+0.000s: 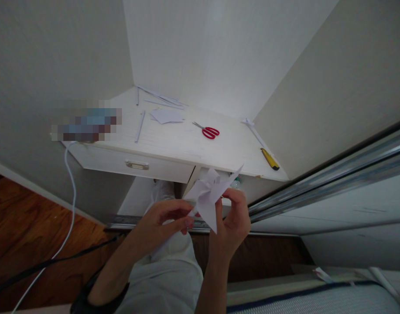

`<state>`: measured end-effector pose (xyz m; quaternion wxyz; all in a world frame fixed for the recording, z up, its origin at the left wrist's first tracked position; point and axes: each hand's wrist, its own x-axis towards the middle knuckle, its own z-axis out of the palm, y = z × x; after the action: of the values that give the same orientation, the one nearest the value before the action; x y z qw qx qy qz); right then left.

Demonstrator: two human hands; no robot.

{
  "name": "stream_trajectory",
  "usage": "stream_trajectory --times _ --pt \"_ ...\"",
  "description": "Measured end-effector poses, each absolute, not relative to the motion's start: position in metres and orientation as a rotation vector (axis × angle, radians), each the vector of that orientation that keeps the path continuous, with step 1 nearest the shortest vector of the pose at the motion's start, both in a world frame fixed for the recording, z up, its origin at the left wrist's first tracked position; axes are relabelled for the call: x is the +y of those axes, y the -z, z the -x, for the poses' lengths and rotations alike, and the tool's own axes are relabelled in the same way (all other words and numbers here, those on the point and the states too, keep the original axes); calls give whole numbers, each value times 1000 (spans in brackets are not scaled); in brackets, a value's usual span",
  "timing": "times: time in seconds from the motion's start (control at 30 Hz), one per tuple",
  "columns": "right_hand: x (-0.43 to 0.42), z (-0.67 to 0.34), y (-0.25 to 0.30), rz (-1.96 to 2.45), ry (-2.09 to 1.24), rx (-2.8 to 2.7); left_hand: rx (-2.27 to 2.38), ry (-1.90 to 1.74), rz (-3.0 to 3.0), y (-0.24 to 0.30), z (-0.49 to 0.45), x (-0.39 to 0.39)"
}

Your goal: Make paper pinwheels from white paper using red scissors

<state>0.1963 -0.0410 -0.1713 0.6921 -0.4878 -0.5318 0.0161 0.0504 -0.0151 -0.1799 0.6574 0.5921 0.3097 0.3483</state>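
Folded paper (pixel 209 197) over white desk (pixel 173 144), corner alcove, wood floor (pixel 19 218).

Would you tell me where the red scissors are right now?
In the head view, the red scissors lie on the white desk, between the paper pieces and the yellow utility knife.

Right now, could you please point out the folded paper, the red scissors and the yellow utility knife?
folded paper (pixel 209 198): head view, on its central folds.
red scissors (pixel 210 132): head view, on the red handles.
yellow utility knife (pixel 269 158): head view, on the middle of its body.
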Motion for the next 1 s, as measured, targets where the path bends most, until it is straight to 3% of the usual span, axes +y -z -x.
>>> stream_trajectory --times 1.0 --pt "-36 -203 184 1042 -40 -1097 1006 -806 -1639 157 -49 -47"
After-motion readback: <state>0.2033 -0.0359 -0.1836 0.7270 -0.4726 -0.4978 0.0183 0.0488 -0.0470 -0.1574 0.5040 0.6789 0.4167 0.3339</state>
